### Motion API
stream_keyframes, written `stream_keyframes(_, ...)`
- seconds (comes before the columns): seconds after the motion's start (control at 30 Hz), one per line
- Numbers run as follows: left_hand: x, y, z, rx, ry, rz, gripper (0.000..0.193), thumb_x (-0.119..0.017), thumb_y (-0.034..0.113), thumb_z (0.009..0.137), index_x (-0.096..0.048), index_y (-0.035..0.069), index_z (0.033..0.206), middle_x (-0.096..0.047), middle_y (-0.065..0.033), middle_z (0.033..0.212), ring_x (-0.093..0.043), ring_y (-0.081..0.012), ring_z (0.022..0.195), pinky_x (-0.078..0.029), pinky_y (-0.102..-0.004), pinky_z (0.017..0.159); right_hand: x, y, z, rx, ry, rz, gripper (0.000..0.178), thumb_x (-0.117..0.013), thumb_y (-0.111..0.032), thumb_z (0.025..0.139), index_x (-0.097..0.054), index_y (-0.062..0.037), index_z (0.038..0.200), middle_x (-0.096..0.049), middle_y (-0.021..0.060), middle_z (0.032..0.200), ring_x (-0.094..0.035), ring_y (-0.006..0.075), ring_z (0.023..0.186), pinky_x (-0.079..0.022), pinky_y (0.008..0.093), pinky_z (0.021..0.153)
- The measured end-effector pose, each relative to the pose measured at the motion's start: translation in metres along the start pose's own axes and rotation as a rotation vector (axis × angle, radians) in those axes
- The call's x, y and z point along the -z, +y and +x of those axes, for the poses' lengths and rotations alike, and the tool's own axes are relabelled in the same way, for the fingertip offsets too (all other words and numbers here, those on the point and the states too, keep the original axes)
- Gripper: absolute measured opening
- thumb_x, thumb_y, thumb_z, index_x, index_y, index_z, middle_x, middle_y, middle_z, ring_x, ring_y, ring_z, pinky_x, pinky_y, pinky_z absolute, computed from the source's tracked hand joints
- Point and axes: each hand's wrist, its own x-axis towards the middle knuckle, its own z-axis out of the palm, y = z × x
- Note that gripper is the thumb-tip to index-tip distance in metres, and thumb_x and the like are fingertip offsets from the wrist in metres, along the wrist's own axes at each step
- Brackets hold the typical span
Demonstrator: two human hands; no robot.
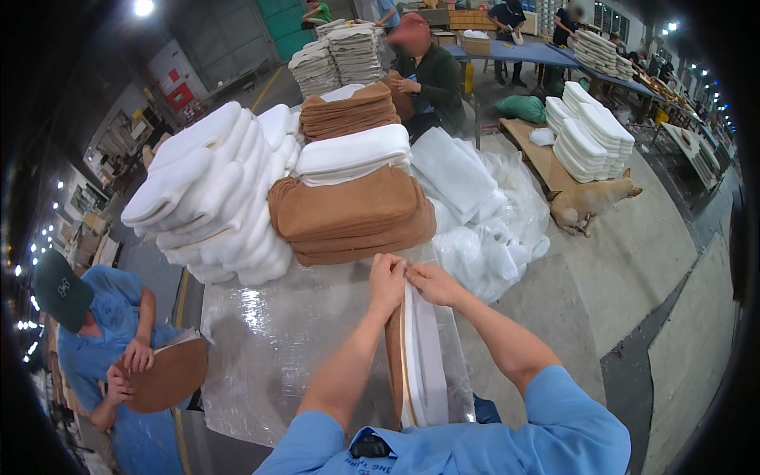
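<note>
A long padded piece (425, 356) lies edge-up in front of me, brown fabric along its left side and white layers along its right. At its far end, my left hand (386, 283) is closed on the edge, thumb and fingers pinched together. Right beside it, my right hand (435, 283) pinches the same end, and the fingertips of both hands nearly meet. What exactly lies between the fingertips is hidden. Just beyond my hands sits a stack of folded brown covers (348, 210). Under the piece, the tabletop (277, 340) is wrapped in shiny clear plastic.
Thick white pads (198, 182) are piled at the left of the table. White sheets in clear plastic (483, 206) sit to the right. A co-worker (111, 340) at left holds a brown rounded piece (166, 376); another (435, 75) works beyond the stacks. A dog (590, 202) lies at right.
</note>
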Motion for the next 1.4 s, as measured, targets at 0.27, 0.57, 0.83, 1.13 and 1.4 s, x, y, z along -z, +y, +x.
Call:
stream_keyframes(0.27, 0.001, -0.023, -0.02, 0.108, 0.088, -0.4, 0.008, -0.067, 0.007, 0.099, -0.071, 0.0, 0.097, -0.063, -0.0077, 0.101, -0.062, -0.0179, 0.096, -0.049, -0.0303, 0.09, -0.003, -0.019, -0.004, 0.166, -0.134, -0.226, 0.031, -0.054, -0.031, 0.106, -0.061, -0.0014, 0.101, -0.07, 0.0232, 0.096, -0.066, 0.0435, 0.09, -0.051, 0.0489, 0.08)
stream_keyframes(0.57, 0.008, -0.033, -0.032, 0.129, 0.119, -0.546, 0.009, -0.068, 0.009, 0.098, -0.073, 0.001, 0.099, -0.067, -0.009, 0.098, -0.065, -0.0201, 0.093, -0.051, -0.0321, 0.087, -0.012, -0.022, -0.008, 0.285, -0.203, -0.33, 0.033, -0.052, -0.035, 0.108, -0.059, -0.0038, 0.1, -0.067, 0.0184, 0.086, -0.067, 0.038, 0.082, -0.052, 0.0494, 0.074)
stream_keyframes(0.83, 0.017, -0.034, -0.034, 0.12, 0.129, -0.403, 0.01, -0.067, 0.01, 0.101, -0.072, 0.002, 0.099, -0.066, -0.0077, 0.102, -0.063, -0.0183, 0.096, -0.049, -0.0313, 0.091, -0.005, -0.003, 0.043, -0.042, -0.169, 0.382, 0.039, -0.055, -0.05, 0.108, -0.067, -0.0144, 0.119, -0.062, -0.0037, 0.092, -0.054, 0.0074, 0.079, -0.043, 0.0256, 0.059)
stream_keyframes(1.13, 0.063, -0.045, -0.059, 0.169, 0.28, -0.392, 0.02, -0.058, 0.016, 0.107, -0.069, 0.002, 0.116, -0.067, -0.0074, 0.11, -0.064, -0.0203, 0.107, -0.048, -0.0333, 0.099, -0.033, -0.009, 0.063, -0.088, -0.25, 0.291, 0.038, -0.064, -0.051, 0.102, -0.062, -0.0173, 0.12, -0.06, -0.0017, 0.095, -0.056, 0.0086, 0.079, -0.048, 0.0276, 0.06)
stream_keyframes(1.4, 0.191, -0.032, -0.353, 0.93, 0.128, -0.47, 0.037, -0.058, 0.029, 0.11, -0.065, 0.002, 0.134, -0.071, -0.0129, 0.119, -0.067, -0.0165, 0.107, -0.059, -0.0335, 0.078, -0.055, -0.047, 0.043, -0.237, -0.129, 0.216, 0.044, -0.067, -0.051, 0.098, -0.059, -0.0113, 0.116, -0.057, -0.0008, 0.089, -0.054, 0.0107, 0.076, -0.045, 0.0286, 0.063)
